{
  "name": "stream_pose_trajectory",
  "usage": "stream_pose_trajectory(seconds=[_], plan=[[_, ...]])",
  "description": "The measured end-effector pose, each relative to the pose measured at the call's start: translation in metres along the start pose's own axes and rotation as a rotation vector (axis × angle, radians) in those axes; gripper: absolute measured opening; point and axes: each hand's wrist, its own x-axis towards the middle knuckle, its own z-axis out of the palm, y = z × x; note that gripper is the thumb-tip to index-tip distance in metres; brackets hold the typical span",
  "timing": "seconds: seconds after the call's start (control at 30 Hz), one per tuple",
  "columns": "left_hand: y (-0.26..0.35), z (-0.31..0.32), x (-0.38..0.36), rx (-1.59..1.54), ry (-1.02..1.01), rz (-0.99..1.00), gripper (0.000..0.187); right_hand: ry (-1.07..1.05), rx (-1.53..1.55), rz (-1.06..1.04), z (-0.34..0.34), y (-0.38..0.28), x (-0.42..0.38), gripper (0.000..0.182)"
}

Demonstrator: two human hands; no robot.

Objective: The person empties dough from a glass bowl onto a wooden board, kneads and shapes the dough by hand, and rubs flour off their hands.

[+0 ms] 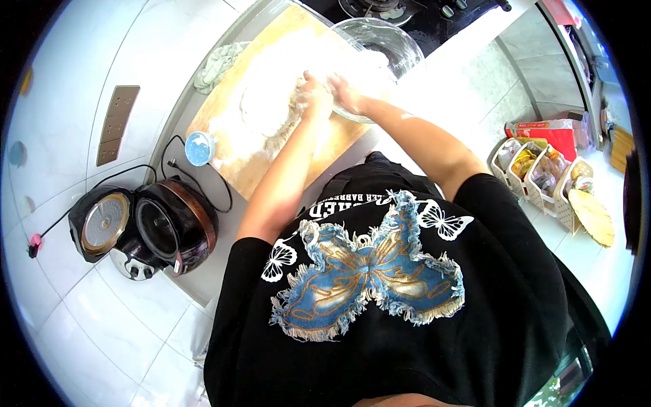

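Observation:
A wooden board [239, 166] lies on the counter, dusted with white flour, and strong light washes out much of it. Pale dough [261, 112] appears as a rounded white mass on the board. My left hand [314, 97] is beside the dough's right edge, fingers curled; glare hides what they hold, if anything. Close to it, my right hand [348, 95] has its fingers stretched out over the near left part of a clear glass bowl [409, 51]. White flour shows in the bowl. Whether the right fingers touch the flour is lost in the brightness.
A light-blue cup [199, 148] stands at the board's left corner. A black cooker with its lid raised [163, 220] sits further left, with cables around it. Behind the bowl is a gas stove [434, 17]. A crumpled cloth [220, 66] lies by the wall; white baskets [542, 173] stand at right.

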Motion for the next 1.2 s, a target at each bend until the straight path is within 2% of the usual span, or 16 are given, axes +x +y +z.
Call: stream_pose_trajectory(seconds=[0.07,0.17,0.37,0.43,0.5,0.57,0.63,0.67,0.77,0.83,0.9,0.93,1.07,1.1,1.13,1.2], plan=[[0.011,-0.008,-0.008,-0.038,-0.076,-0.076,0.050,-0.358,-0.173,-0.066,-0.029,-0.006,-0.024,0.079],[0.014,-0.030,0.002,-0.087,-0.262,-0.156,0.059,-0.251,-0.250,0.029,-0.027,0.001,0.003,0.070],[0.004,0.021,0.005,0.042,-0.167,-0.261,0.052,-0.070,-0.856,0.245,-0.071,-0.008,-0.035,0.073],[0.010,0.019,0.005,0.045,-0.177,-0.276,0.052,-0.228,-0.859,0.334,-0.064,-0.016,-0.035,0.076],[0.007,0.019,0.003,0.052,-0.187,-0.301,0.052,-0.599,-0.450,-0.221,-0.034,0.017,-0.025,0.075],[-0.001,0.025,0.005,-0.052,-0.023,-0.215,0.053,-0.551,-0.378,-0.243,-0.049,0.026,-0.023,0.070],[0.003,0.012,0.002,-0.030,-0.033,-0.183,0.053,-0.519,-0.781,0.030,-0.097,-0.008,-0.027,0.068],[0.007,0.004,0.000,-0.006,-0.046,-0.149,0.053,-0.176,-0.641,0.046,-0.090,0.024,-0.029,0.070],[-0.004,0.033,0.017,-0.054,-0.098,-0.325,0.053,-0.421,-0.950,0.086,-0.072,-0.033,-0.032,0.074],[0.009,0.007,0.004,-0.096,-0.119,-0.301,0.054,-0.541,-0.545,0.115,-0.061,-0.039,-0.027,0.073],[0.013,-0.005,-0.001,-0.123,-0.122,-0.218,0.054,-0.456,0.231,-0.001,-0.049,-0.047,-0.044,0.072],[0.012,0.000,0.004,-0.175,-0.120,-0.307,0.054,-0.455,0.227,0.003,-0.058,-0.050,-0.047,0.072],[0.012,0.008,0.006,0.060,-0.152,-0.283,0.051,-0.831,-0.444,-0.133,-0.148,-0.029,-0.079,0.054],[0.012,0.006,0.005,0.055,-0.153,-0.284,0.051,-0.983,-0.984,-0.178,-0.152,-0.010,-0.067,0.041],[0.011,0.003,0.003,0.004,-0.155,-0.271,0.052,-0.781,-1.237,-0.387,-0.166,-0.005,-0.075,0.033],[0.015,-0.004,0.002,-0.055,-0.150,-0.258,0.053,-0.823,-1.124,-0.286,-0.150,-0.008,-0.076,0.036]])
